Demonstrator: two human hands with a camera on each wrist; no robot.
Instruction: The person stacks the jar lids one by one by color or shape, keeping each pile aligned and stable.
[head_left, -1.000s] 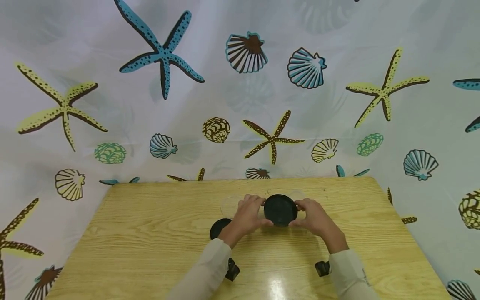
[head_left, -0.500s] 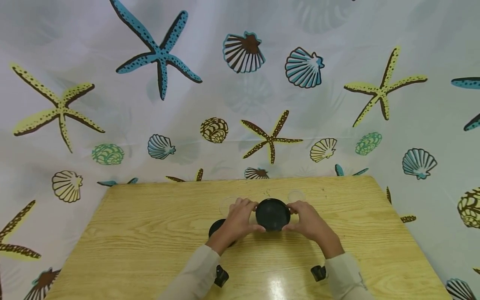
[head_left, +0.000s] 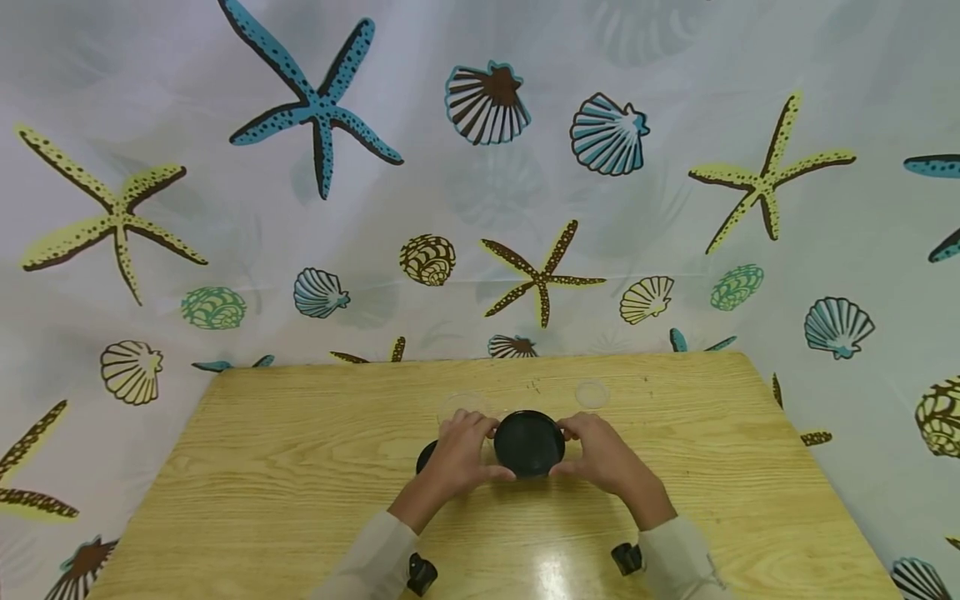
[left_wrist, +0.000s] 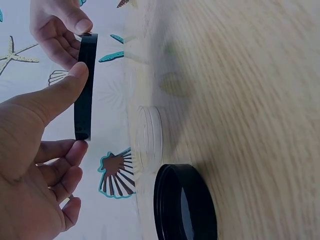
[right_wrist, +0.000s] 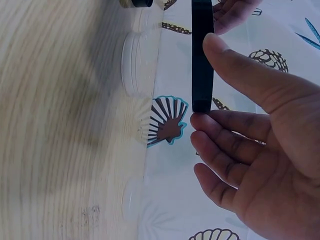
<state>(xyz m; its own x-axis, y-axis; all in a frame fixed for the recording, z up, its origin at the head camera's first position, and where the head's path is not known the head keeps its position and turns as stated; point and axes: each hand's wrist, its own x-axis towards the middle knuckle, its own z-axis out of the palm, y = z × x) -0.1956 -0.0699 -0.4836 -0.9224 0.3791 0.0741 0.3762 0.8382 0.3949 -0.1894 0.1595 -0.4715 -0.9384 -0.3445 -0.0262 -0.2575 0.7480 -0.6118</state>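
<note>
A shallow round black lid is held between both hands above the table. My left hand pinches its left edge, with the thumb on the near side and the fingertips beyond. On the opposite edge my right hand pinches it the same way, the thumb pressed to the rim. Both wrist views show the lid edge-on, clear of the tabletop. A second black lid lies on the table with its hollow side showing. In the head view my left hand partly covers it.
A clear round container sits on the wooden table, partly behind my left hand in the head view. Farther right lies a small clear disc. A cloth printed with shells and starfish hangs at the table's back edge.
Both hands have carried the black lid left and toward my body. The small clear disc at the back right has come fully into sight, and the left hand covers more of the second lid.
</note>
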